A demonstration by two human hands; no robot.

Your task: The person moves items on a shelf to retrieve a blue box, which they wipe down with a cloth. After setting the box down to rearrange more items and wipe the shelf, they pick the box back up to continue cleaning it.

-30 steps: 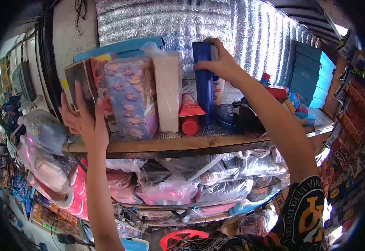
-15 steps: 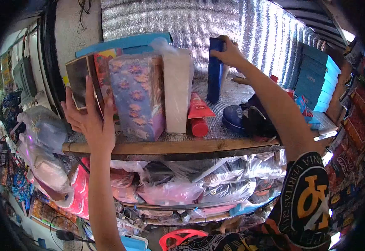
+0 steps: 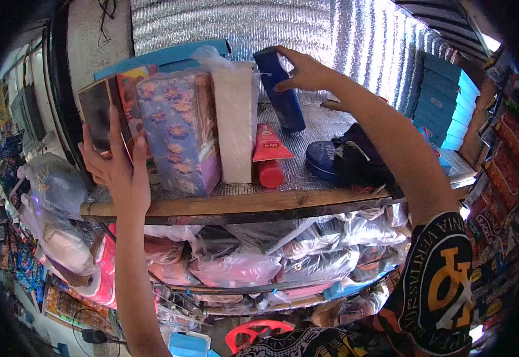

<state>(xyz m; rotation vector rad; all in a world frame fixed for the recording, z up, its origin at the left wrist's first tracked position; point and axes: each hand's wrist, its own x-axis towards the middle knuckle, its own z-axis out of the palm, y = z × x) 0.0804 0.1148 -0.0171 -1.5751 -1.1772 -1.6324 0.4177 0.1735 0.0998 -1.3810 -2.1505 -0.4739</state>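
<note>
My right hand (image 3: pixel 307 72) grips the upper part of a tall, narrow dark blue box (image 3: pixel 284 107), tilted with its top to the left, beside a plastic-wrapped white box (image 3: pixel 237 128). Below it, a red tube (image 3: pixel 269 144) stands on its wide end by a red round container (image 3: pixel 271 175). At the left, my left hand (image 3: pixel 117 169) rests with spread fingers against a dark-faced box (image 3: pixel 95 116). Between the hands stands a blue flower-patterned box (image 3: pixel 177 134). A round navy case (image 3: pixel 324 159) and a black bag (image 3: pixel 360 156) lie at the right.
The wooden shelf edge (image 3: pixel 241 205) runs across in front. Plastic-wrapped bundles (image 3: pixel 319 265) fill the shelf below. Stacked blue boxes (image 3: pixel 438 98) stand at the right, and a long blue box (image 3: pixel 170 56) lies behind the row. A red plastic chair (image 3: pixel 253 333) is below.
My right hand has moved left with the dark blue box, which has gone from upright to tilted towards the white box. My left hand stays at the dark-faced box. The view has shifted slightly.
</note>
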